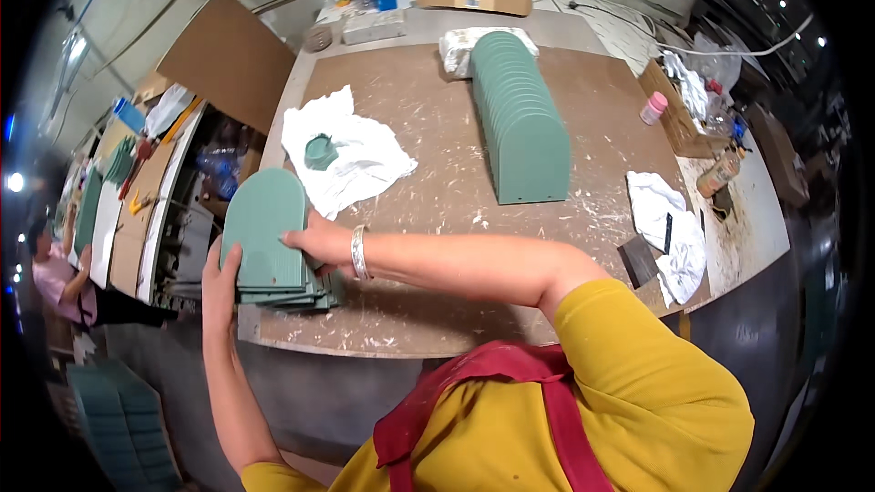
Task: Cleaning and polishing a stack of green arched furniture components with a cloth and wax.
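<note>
A small stack of green arch-topped panels (266, 223) lies at the table's left front corner, rounded ends pointing away from me. My left hand (219, 284) grips the left edge of the upper panel near its square end, thumb along the side. On the opposite edge, my right hand (324, 241) is closed with its thumb on the panel's face; its other fingers are mostly hidden. Lower panels stick out unevenly beneath. Just beyond lies a white cloth (355, 164) with a small green container (320, 152) on it.
A long row of upright green arched panels (529, 141) stands on the brown table (437, 282), its far end by a white wrapped block (451, 53). To the right are a crumpled cloth (679, 264), a dark block (641, 261), a pink bottle (653, 108) and a cardboard box (670, 114). Another person (64, 278) stands far left.
</note>
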Action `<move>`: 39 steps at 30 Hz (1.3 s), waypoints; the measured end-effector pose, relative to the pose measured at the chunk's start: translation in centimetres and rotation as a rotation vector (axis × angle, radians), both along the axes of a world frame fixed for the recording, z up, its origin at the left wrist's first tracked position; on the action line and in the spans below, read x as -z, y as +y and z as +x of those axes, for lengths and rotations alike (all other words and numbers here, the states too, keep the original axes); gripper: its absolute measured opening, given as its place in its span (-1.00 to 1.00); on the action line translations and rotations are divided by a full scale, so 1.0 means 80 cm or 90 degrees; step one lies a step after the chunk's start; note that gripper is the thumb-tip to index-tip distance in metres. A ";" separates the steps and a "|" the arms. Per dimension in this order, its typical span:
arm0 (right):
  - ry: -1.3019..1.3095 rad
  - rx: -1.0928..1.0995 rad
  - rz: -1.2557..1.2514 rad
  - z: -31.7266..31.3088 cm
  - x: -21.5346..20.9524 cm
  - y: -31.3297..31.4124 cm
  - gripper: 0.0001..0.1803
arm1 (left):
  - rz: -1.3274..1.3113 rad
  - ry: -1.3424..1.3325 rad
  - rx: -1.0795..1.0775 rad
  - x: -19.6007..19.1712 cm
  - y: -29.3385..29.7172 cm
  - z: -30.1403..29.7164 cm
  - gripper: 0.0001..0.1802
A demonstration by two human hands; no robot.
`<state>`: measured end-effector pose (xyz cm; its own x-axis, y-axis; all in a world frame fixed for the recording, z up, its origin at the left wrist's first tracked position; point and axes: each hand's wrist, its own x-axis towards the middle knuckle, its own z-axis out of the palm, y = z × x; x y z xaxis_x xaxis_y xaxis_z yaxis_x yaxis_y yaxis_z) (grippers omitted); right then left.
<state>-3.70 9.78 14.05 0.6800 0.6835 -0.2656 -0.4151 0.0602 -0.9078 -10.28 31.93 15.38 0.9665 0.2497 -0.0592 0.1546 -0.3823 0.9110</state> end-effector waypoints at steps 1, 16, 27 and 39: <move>-0.023 0.021 0.020 -0.002 -0.002 -0.003 -0.23 | 0.008 -0.025 -0.007 0.000 -0.005 -0.001 -0.42; -0.221 0.206 0.215 -0.045 0.031 -0.164 -0.09 | -0.006 -0.241 0.039 -0.015 -0.168 -0.019 -0.28; -0.313 0.359 -0.217 -0.086 0.110 -0.451 -0.15 | -0.347 0.058 0.302 0.166 -0.428 0.078 -0.24; -0.462 0.414 -0.385 -0.038 0.153 -0.507 -0.01 | -0.014 -0.178 0.283 0.234 -0.517 0.086 -0.11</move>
